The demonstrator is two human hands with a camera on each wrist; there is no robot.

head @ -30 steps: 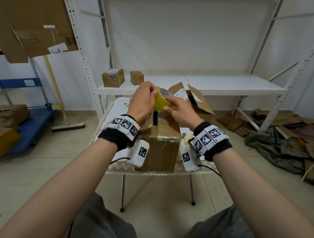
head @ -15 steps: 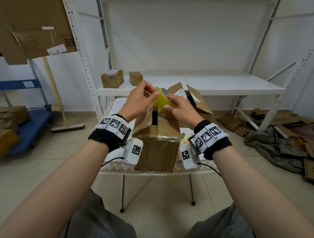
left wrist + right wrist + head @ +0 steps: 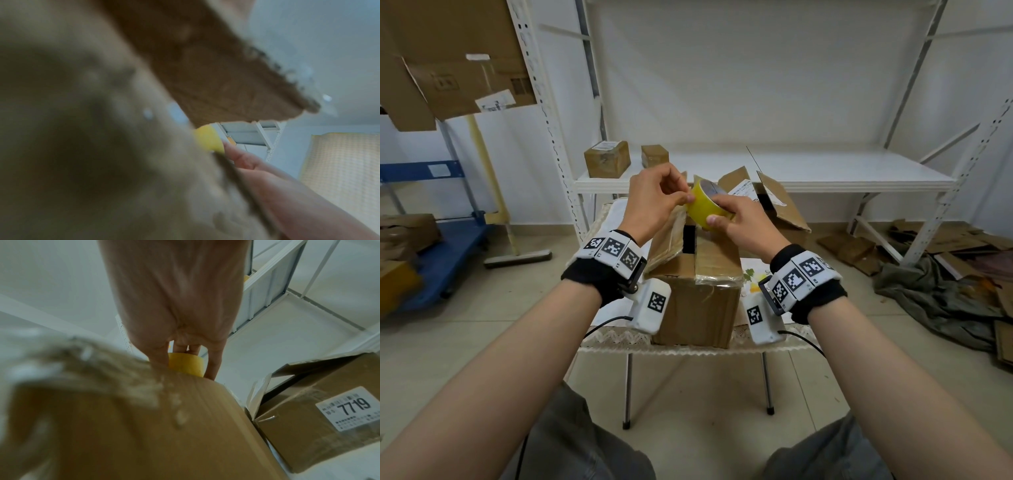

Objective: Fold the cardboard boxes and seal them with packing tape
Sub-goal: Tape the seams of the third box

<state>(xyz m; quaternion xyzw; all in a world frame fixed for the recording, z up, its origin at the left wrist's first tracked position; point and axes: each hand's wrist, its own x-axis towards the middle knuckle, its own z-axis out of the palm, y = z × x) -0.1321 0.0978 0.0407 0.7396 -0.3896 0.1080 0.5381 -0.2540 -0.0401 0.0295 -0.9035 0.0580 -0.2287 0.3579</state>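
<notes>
Holding a yellow roll of packing tape [image 3: 705, 207] above the cardboard box [image 3: 697, 291], the right hand [image 3: 744, 224] has its fingers and thumb curled round the roll. The left hand [image 3: 654, 202] pinches at the roll's near edge, fingertips together on the tape. Beneath both hands the box stands on the tabletop [image 3: 688, 339], one top flap [image 3: 667, 240] raised on its left, the other lying flat. A second, open box [image 3: 774, 205] sits just behind. Two small boxes [image 3: 607, 159] rest on the white shelf [image 3: 842, 171] beyond.
</notes>
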